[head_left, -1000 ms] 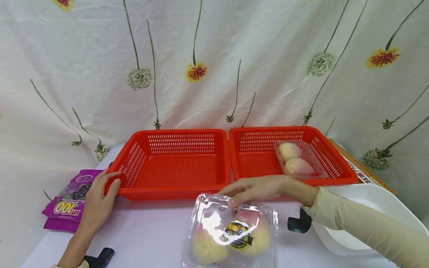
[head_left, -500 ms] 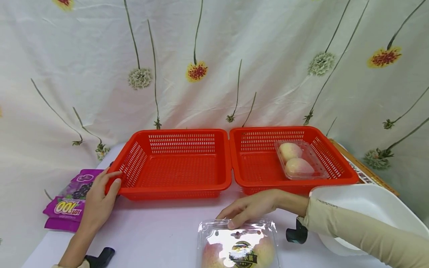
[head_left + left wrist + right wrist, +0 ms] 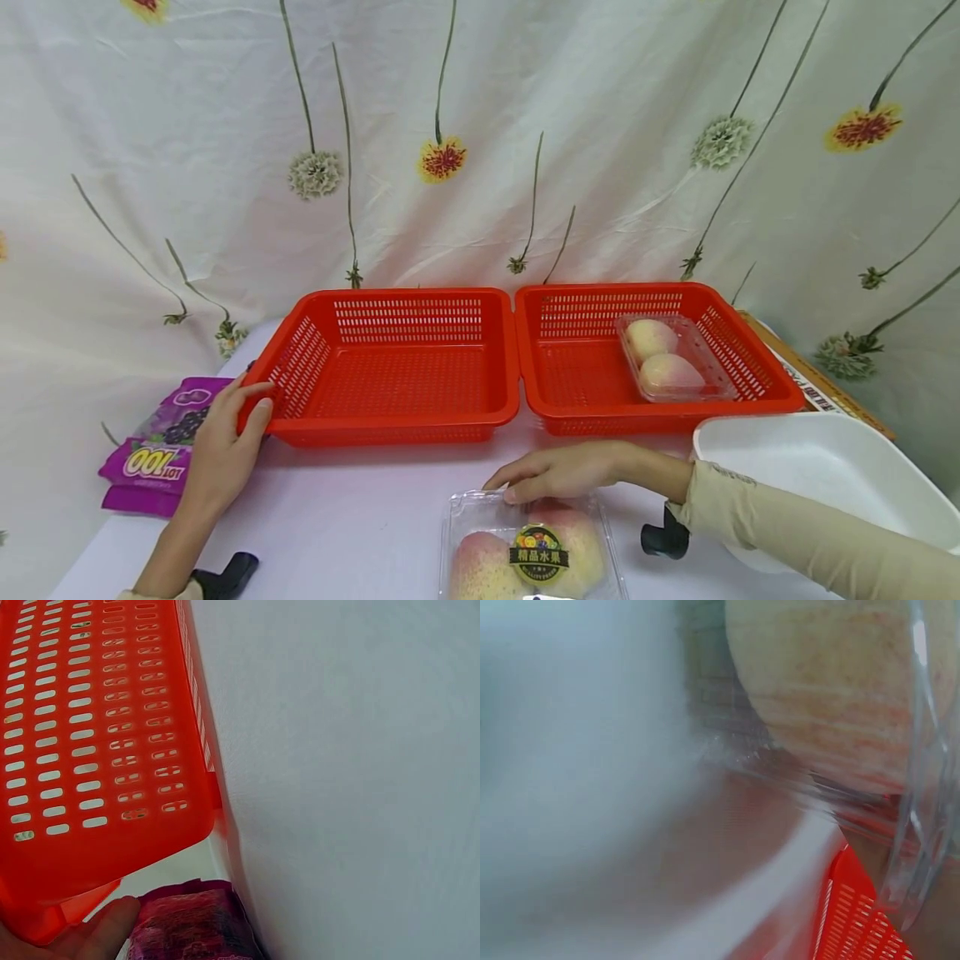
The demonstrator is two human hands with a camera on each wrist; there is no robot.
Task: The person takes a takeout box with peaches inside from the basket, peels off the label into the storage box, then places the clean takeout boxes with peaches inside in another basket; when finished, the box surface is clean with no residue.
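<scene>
My left hand (image 3: pixel 225 450) grips the left front corner of the left red basket (image 3: pixel 390 433), thumb and fingers on either side of the rim. In the left wrist view part of that hand (image 3: pixel 101 930) shows under the basket's slotted side (image 3: pixel 97 750). My right hand (image 3: pixel 558 473) holds the far edge of a clear plastic fruit box (image 3: pixel 525 521) between thumb and fingers. Two yellow-red, peach-like fruits lie inside it, under a round label; its near end is cut off. The right wrist view shows the box's clear wall and one fruit (image 3: pixel 840 690) close up.
Touching the first basket, a right red basket (image 3: pixel 585 412) holds another clear box with two pale fruits (image 3: pixel 667 372). A white tub (image 3: pixel 825 450) stands at the right, under my forearm. Purple grape-printed bags (image 3: pixel 153 458) lie left; brown printed cardboard (image 3: pixel 817 383) leans behind the right basket.
My right hand has brought the fruit box down and toward me, away from the baskets, and the box's tilt has changed. My left hand stays on the basket rim.
</scene>
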